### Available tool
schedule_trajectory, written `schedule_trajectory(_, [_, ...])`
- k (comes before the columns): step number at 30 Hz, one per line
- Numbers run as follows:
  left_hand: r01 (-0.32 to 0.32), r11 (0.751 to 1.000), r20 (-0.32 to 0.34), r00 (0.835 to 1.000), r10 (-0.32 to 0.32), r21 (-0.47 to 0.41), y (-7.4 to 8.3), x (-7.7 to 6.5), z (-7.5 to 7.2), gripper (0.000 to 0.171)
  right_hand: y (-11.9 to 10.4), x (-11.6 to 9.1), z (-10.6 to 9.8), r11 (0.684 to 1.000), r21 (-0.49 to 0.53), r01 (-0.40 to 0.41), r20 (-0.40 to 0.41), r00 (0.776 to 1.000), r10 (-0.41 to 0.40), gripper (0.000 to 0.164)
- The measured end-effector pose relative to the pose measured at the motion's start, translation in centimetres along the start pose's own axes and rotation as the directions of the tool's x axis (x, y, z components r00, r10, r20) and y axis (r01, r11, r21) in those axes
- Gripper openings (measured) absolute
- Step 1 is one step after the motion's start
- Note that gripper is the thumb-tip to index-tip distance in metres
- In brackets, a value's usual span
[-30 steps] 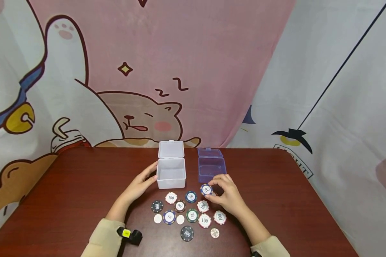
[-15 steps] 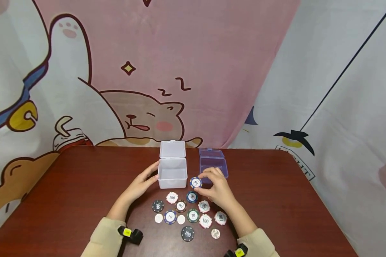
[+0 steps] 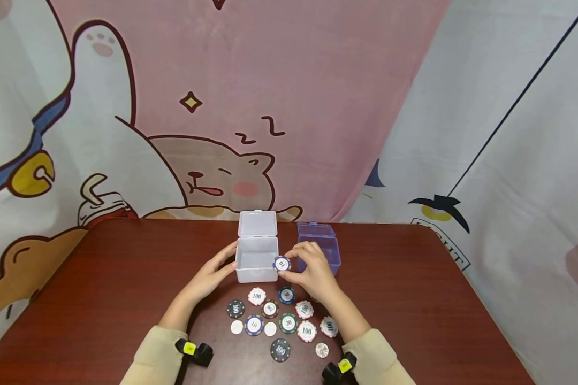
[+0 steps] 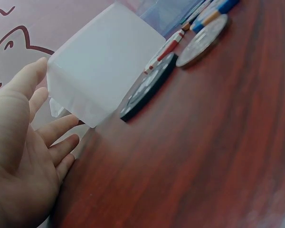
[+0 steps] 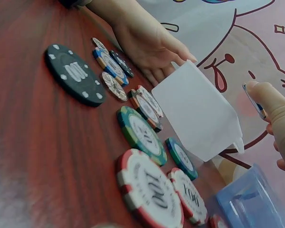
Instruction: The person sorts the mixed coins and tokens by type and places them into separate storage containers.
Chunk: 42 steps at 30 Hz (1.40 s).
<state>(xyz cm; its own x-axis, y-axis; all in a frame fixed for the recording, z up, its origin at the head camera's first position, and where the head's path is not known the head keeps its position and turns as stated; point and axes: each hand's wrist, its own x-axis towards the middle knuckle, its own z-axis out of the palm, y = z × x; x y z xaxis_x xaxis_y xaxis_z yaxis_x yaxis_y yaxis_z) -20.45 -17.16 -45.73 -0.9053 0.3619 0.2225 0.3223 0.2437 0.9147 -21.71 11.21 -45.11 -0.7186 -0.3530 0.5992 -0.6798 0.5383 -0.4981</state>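
Red-brown worktop (image 3: 125, 299) sets the stage as blue-edged chip (image 3: 282, 264) hangs beside white box (image 3: 257, 275)

Against a cartoon-printed cloth (image 3: 318, 80), a person's right hand (image 3: 316, 275) pinches the chip between thumb and fingers. From that hand, clearly the nearer, the chip sits between nine and ten o'clock, its round face, with no long axis, turned toward the head camera. The white box lies at nine o'clock from the chip, so close in the head view that touching or apart cannot be told; that narrow relation likely governs the move. At the box's nine-o'clock side rests the left hand (image 3: 212, 278), fingers relaxed and apart, gripping nothing.

By count: two hands and two boxes, lids raised at twelve o'clock, the second a purple box (image 3: 328, 247) behind the right hand. Toward six o'clock lie four red-and-white chips (image 3: 306, 331), two black chips (image 3: 280, 350), one brown chip (image 3: 270, 308), one green chip (image 3: 288, 323), one dark blue chip (image 3: 286, 295), another blue-edged one and three smaller pale discs (image 3: 321, 350). The right hand may hide more.
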Motion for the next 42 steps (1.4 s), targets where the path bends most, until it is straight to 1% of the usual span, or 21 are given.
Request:
schedule_trajectory(3, [-0.008,1.000,0.001,1.000,0.008,-0.002,-0.2,0.0,0.0,0.055,-0.1,0.7,0.3,1.000,0.002,0.002,0.006,1.000,-0.002,0.036])
schedule_trajectory(4, [-0.008,1.000,-0.002,1.000,0.008,-0.005,-0.5,0.1,0.0,0.055,-0.1,0.9,0.3,1.000,0.004,0.003,0.008,1.000,-0.003,0.036])
schedule_trajectory(6, [-0.011,1.000,-0.007,1.000,0.011,-0.012,-1.3,0.1,0.1,0.055,-0.1,1.2,0.5,1.000,0.001,0.001,0.013,1.000,-0.001,0.036])
schedule_trajectory(11, [-0.006,1.000,-0.017,1.000,0.006,0.003,-3.3,0.4,0.1,0.056,0.1,1.9,0.9,1.000,-0.011,-0.019,0.033,0.999,0.019,0.035])
schedule_trajectory(16, [-0.025,1.000,-0.021,0.999,0.025,-0.007,-3.8,0.5,0.0,0.056,0.4,2.7,1.2,0.999,-0.019,-0.028,0.053,0.998,0.029,0.035])
schedule_trajectory(21, [-0.027,1.000,-0.020,0.999,0.027,-0.008,-3.8,0.5,0.1,0.056,0.5,3.4,1.8,0.999,-0.019,-0.032,0.072,0.997,0.033,0.034])
schedule_trajectory(30, [-0.005,1.000,-0.024,1.000,0.005,-0.011,-3.8,0.5,0.0,0.056,0.5,4.5,2.9,0.996,-0.040,-0.074,0.111,0.991,0.078,0.035])
schedule_trajectory(35, [0.010,1.000,-0.027,1.000,-0.010,0.012,-3.5,0.5,0.0,0.055,0.4,4.7,3.4,0.993,-0.054,-0.102,0.124,0.986,0.108,0.036])
schedule_trajectory(38, [0.013,1.000,-0.026,1.000,-0.013,0.008,-3.1,0.5,0.2,0.056,0.4,4.6,3.6,0.992,-0.063,-0.109,0.124,0.985,0.117,0.036])
schedule_trajectory(42, [0.011,1.000,-0.026,1.000,-0.011,-0.007,-2.8,0.4,0.3,0.056,0.4,4.6,3.7,0.989,-0.101,-0.105,0.118,0.986,0.116,0.037])
